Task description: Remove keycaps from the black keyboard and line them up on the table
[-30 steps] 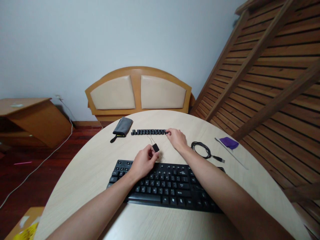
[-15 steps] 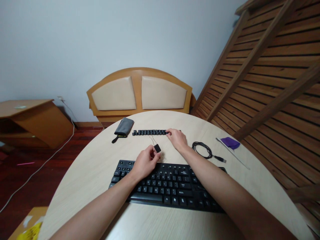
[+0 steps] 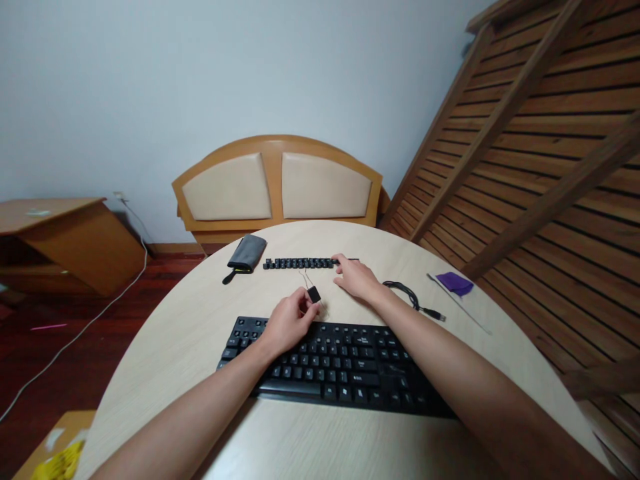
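My left hand (image 3: 289, 322) hovers over the top edge of a black keyboard (image 3: 340, 363), fingers pinched on a small black wire keycap puller (image 3: 313, 293) whose thin wire loops point away from me. My right hand (image 3: 356, 277) lies on the round pale wood table (image 3: 165, 353), fingers curled by the right end of a row of black keycaps (image 3: 298, 263). Whether those fingers hold a keycap is hidden.
A grey pouch (image 3: 245, 254) lies left of the keycap row. A coiled black USB cable (image 3: 410, 298) and a purple cloth with a thin tool (image 3: 456, 283) lie to the right. A headboard (image 3: 277, 183) and slatted wooden frame (image 3: 530, 133) stand behind the table.
My right hand has shifted slightly along the right end of the keycap row. The left hand keeps its pinch on the puller. The view has shifted a little.
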Motion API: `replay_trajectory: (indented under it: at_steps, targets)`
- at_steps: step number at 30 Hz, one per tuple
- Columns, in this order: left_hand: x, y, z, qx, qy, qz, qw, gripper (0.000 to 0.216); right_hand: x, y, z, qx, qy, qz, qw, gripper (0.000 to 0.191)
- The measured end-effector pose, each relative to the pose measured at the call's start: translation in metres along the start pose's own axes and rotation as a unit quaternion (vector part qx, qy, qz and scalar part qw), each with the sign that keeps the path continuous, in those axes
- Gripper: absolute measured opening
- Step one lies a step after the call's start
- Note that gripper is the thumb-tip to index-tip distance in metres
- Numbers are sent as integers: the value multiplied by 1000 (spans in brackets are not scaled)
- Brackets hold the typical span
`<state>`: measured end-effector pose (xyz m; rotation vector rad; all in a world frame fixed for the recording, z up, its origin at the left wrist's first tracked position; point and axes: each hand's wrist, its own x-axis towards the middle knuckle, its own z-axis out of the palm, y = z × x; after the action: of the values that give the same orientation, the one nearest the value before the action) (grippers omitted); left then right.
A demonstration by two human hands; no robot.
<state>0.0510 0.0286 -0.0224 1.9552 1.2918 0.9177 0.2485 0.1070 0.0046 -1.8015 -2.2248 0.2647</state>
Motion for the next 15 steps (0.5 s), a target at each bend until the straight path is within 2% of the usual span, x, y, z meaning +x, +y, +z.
replay_trajectory:
  at_steps: [5,8,11,15]
  targets:
    - [0,0,-1,3,0,2,1000,19,-61,-14,-29,-23,-103,-30,994,55]
    - [-1,0,-1,12,6,3,1000,19,-110,-23,-38,22,-147,-65,987,62]
    - [-2,3,-3,29,10,6,1000,19,-144,-23,-34,56,-232,-121,963,83]
    - [-4,9,-5,79,5,16,997,18,-158,-14,-22,64,-225,-151,961,92]
